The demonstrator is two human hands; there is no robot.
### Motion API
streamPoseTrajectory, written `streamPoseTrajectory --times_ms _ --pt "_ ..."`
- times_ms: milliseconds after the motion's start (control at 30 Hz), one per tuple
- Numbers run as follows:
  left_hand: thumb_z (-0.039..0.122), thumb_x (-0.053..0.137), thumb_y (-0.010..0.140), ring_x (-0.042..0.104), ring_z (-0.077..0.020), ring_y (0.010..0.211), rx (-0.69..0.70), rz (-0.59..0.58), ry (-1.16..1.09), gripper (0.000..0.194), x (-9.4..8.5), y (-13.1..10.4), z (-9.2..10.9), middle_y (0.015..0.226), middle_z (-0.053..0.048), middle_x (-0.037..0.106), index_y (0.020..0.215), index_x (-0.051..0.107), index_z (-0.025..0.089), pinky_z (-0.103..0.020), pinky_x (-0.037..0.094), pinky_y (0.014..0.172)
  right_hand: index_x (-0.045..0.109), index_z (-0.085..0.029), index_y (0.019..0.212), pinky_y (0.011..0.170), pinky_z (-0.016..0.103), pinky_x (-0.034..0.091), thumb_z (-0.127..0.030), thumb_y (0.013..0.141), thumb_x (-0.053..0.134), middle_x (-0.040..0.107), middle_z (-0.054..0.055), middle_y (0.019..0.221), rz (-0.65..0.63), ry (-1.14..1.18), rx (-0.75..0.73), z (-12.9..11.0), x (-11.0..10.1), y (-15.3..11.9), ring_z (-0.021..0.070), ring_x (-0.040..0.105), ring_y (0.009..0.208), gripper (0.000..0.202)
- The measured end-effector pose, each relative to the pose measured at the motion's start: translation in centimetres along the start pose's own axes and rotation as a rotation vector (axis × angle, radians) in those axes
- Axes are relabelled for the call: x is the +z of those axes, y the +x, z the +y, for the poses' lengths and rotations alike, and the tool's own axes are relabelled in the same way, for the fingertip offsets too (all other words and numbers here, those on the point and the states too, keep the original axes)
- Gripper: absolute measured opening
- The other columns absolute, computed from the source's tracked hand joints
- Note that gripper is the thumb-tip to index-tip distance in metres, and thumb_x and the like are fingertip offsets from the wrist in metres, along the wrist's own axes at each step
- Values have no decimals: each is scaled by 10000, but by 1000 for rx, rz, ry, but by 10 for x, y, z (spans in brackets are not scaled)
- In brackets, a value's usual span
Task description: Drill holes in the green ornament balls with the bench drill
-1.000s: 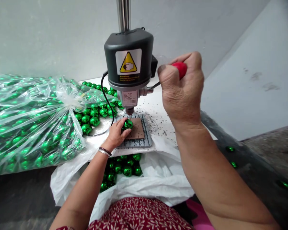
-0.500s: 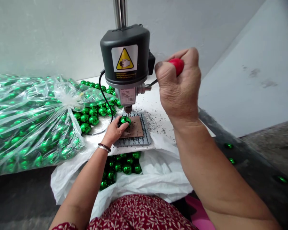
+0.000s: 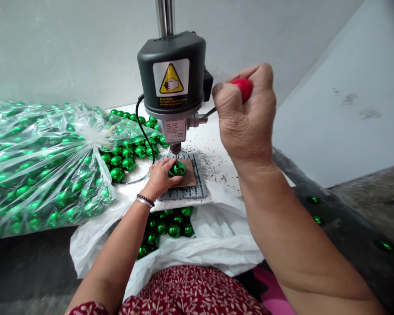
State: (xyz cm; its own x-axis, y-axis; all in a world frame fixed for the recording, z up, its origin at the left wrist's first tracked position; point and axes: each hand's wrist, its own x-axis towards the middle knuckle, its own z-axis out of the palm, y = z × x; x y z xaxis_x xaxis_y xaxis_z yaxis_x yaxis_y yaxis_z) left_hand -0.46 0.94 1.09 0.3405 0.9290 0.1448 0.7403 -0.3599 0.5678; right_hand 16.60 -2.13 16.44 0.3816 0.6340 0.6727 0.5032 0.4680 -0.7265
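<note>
Left grip [image 3: 159, 177] pins shiny green ball [image 3: 177, 168].

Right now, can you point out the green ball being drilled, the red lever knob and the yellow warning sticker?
green ball [image 3: 177, 168]: head view, on its shiny top under the bit.
red lever knob [image 3: 244, 88]: head view, on the red end showing past the fingers.
yellow warning sticker [image 3: 170, 82]: head view, on the triangle's middle.

The drill press head [image 3: 171, 78] hangs low over the brown pad [image 3: 187, 177], leaving little headroom. Loose green balls [image 3: 128, 159] and a bulging clear bag [image 3: 42, 170] crowd the left; the speckled tabletop [image 3: 216, 164] to the right lies bare.
</note>
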Motion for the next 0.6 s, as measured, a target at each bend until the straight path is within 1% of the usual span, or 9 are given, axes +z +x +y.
streamPoseTrajectory --times_ms 100,200,267,367,467,600 --pt "232 773 690 603 -291 1199 -27 -26 -91 614 3 1 1 1300 -123 666 1282 633 151 -426 434 1065 371 -171 788 699 154 348 -198 868 544 362 -77 715 -3 -26 13 -1 -1 0 -7 347 658 192" --pt "231 762 708 648 -258 1123 -92 -11 -233 616 7 0 -1 1239 -101 702 1302 620 150 -390 472 1028 380 -167 782 683 154 351 -195 848 566 370 -83 702 6 -54 21 -1 -2 -2 -7 345 646 199" --pt "237 769 701 656 -251 1104 -107 -1 -283 614 8 -1 -3 1218 -83 712 1293 629 158 -382 477 1022 388 -167 783 685 160 360 -189 838 571 379 -85 697 7 -95 16 1 -3 -4 -3 343 643 192" --pt "246 781 685 664 -248 1087 -102 3 -324 614 10 -1 -4 1158 -54 735 1279 642 176 -370 482 1012 417 -165 784 688 183 379 -214 831 578 400 -84 689 6 -159 -22 6 -6 -7 6 338 626 175" --pt "257 783 682 662 -246 1098 -115 8 -339 611 11 -1 -5 1142 -43 740 1275 648 191 -362 478 1016 448 -164 764 656 192 364 -250 817 580 434 -85 663 12 -170 -72 10 -9 -8 13 344 610 166" --pt "278 794 674 654 -249 1112 -98 27 -320 606 14 -1 -9 1168 -49 732 1261 660 206 -372 459 1042 452 -169 735 622 181 335 -240 789 558 439 -87 625 34 -184 -58 9 -10 -7 17 352 601 139"
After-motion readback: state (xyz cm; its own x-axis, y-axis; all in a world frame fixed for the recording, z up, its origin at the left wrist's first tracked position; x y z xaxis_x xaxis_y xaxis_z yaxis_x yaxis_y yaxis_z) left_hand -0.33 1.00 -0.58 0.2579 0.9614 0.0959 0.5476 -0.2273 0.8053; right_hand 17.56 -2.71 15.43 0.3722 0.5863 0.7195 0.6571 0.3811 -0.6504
